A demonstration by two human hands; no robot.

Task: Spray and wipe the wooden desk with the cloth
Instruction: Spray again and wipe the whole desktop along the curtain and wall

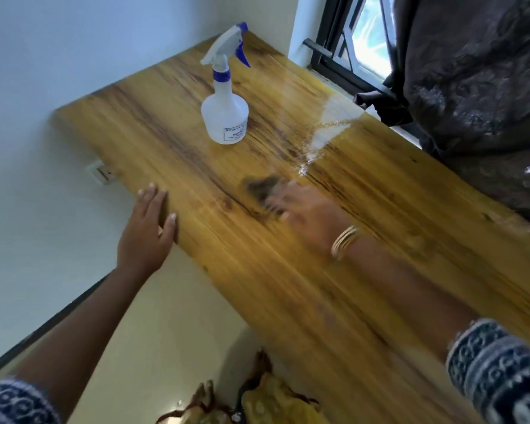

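The wooden desk (334,286) runs from the far wall corner toward me, glossy, with a wet streak near the window side. A dark grey cloth (262,188) lies on the desk's middle under my right hand (306,218), which is blurred with motion and holds the cloth against the wood. My left hand (149,231) rests flat with straight fingers on the desk's left edge. A white spray bottle (225,108) with a blue trigger stands upright farther back, apart from both hands.
A window (358,41) with a dark frame lies at the desk's far right, and a dark curtain (471,87) hangs over the right side. A wall socket (101,174) sits below the desk's left edge. Yellow fabric (270,402) shows on the floor beneath.
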